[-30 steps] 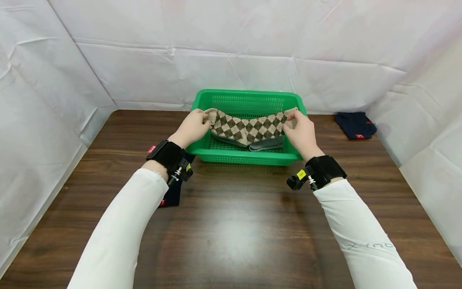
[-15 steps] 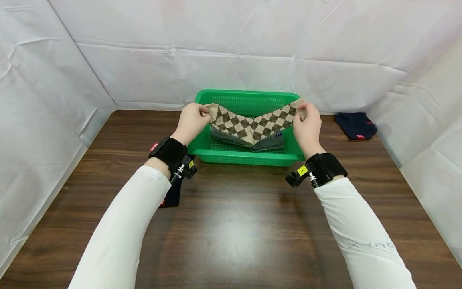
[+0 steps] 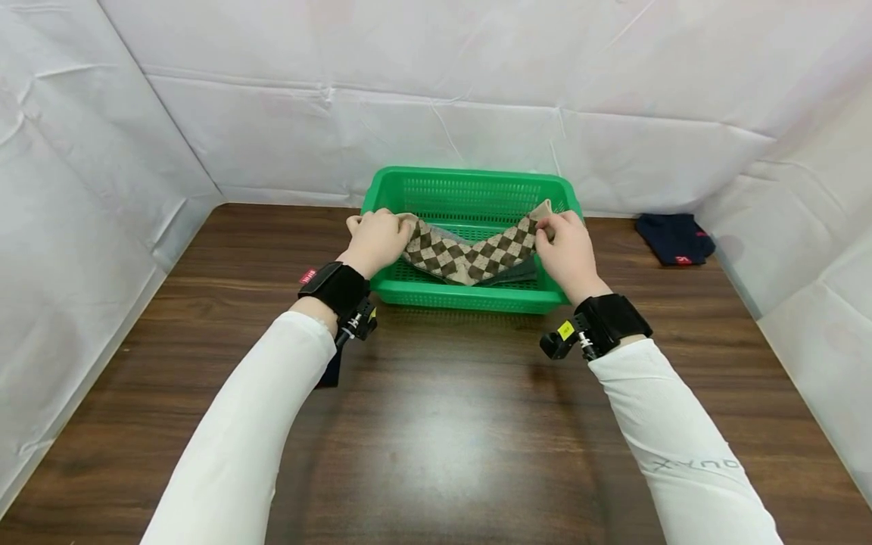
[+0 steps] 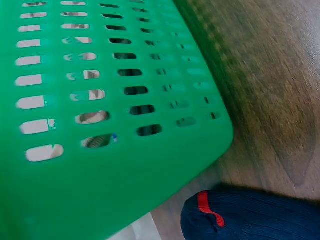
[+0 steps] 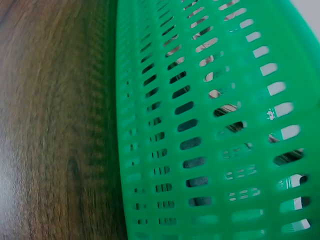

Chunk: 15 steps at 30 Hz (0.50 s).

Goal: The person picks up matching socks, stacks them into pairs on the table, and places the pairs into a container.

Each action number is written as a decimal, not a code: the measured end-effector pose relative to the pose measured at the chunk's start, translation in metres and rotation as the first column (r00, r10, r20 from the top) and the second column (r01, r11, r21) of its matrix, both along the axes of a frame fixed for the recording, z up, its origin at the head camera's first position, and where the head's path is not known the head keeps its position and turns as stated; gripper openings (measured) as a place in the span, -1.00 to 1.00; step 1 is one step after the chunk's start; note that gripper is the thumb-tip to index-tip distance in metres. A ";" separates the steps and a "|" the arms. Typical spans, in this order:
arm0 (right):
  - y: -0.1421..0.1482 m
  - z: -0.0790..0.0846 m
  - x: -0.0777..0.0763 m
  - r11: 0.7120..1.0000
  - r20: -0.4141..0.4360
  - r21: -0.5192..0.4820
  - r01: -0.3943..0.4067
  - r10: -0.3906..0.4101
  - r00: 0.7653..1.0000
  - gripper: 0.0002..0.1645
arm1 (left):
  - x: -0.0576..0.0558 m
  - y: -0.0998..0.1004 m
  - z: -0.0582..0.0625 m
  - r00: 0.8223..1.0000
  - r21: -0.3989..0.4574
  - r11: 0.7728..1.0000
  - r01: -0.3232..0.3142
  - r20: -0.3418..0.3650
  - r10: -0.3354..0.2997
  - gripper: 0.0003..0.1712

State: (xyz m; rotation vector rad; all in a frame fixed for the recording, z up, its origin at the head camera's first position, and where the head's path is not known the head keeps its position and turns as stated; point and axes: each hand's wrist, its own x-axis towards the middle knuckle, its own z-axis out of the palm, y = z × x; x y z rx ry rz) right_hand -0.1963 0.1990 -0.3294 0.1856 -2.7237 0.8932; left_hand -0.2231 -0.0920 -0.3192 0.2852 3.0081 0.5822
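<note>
A beige and brown argyle sock is stretched between my two hands inside the green basket, its middle sagging. My left hand pinches the end at the basket's left side. At the right side, the thumb and fingers of my right hand pinch the cuff end. Dark grey fabric shows beneath the sock in the basket. Both wrist views are mostly filled by the basket's slotted wall, so neither shows the fingers.
A folded navy sock pair with red marks lies at the table's back right. Another navy sock lies beside the basket at left, partly under my left forearm in the head view. White sheeting walls the brown wooden table.
The hands first raised and spread the argyle sock, then came lower and closer together. The left hand has moved right, over the basket's left rim. The sock now sits deeper in the basket.
</note>
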 end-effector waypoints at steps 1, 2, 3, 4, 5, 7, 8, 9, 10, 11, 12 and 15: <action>-0.001 -0.001 0.001 1.000 0.004 0.020 -0.010 0.010 1.000 -0.66 | 0.000 0.000 -0.002 1.000 -0.009 1.000 -0.003 0.013 0.003 -0.43; -0.001 -0.001 0.001 0.999 0.006 0.037 -0.019 0.019 1.000 -0.66 | -0.001 0.001 -0.003 1.000 -0.018 1.000 -0.005 0.026 0.006 -0.42; -0.002 -0.002 0.001 0.998 0.003 0.052 -0.026 0.026 1.000 -0.67 | -0.001 0.001 -0.004 0.999 -0.030 1.000 -0.004 0.037 0.005 -0.41; -0.003 -0.002 0.001 0.997 -0.001 0.065 -0.030 0.030 1.000 -0.66 | -0.001 0.001 -0.005 0.999 -0.041 0.999 -0.003 0.043 0.005 -0.41; -0.003 -0.003 0.001 0.997 -0.003 0.073 -0.031 0.032 0.999 -0.66 | 0.000 0.001 -0.006 0.999 -0.051 0.999 -0.002 0.047 0.004 -0.41; -0.004 -0.002 0.001 0.996 0.010 0.086 -0.027 0.026 1.000 -0.66 | 0.000 0.001 -0.006 0.999 -0.075 0.997 0.000 0.044 0.003 -0.40; -0.004 -0.002 0.002 0.995 0.019 0.094 -0.023 0.022 1.000 -0.66 | 0.000 0.001 -0.006 0.999 -0.092 0.996 0.005 0.042 -0.001 -0.41; -0.004 -0.001 0.002 0.994 0.032 0.104 -0.019 0.016 0.999 -0.65 | 0.001 0.001 -0.006 0.999 -0.113 0.994 0.011 0.041 -0.006 -0.41; -0.005 -0.001 0.002 0.993 0.049 0.116 -0.015 0.009 0.999 -0.65 | 0.001 0.001 -0.006 0.999 -0.137 0.990 0.019 0.042 -0.013 -0.41; -0.005 0.000 0.002 0.992 0.071 0.129 -0.011 0.002 0.998 -0.64 | 0.001 0.002 -0.006 0.999 -0.161 0.987 0.028 0.043 -0.021 -0.41; -0.005 0.000 0.002 0.990 0.091 0.141 -0.009 -0.004 0.996 -0.63 | 0.001 0.002 -0.006 0.999 -0.183 0.982 0.036 0.045 -0.028 -0.42; -0.005 0.000 0.002 0.988 0.128 0.157 -0.009 -0.011 0.992 -0.62 | 0.001 0.002 -0.006 0.999 -0.178 0.983 0.043 0.032 -0.037 -0.45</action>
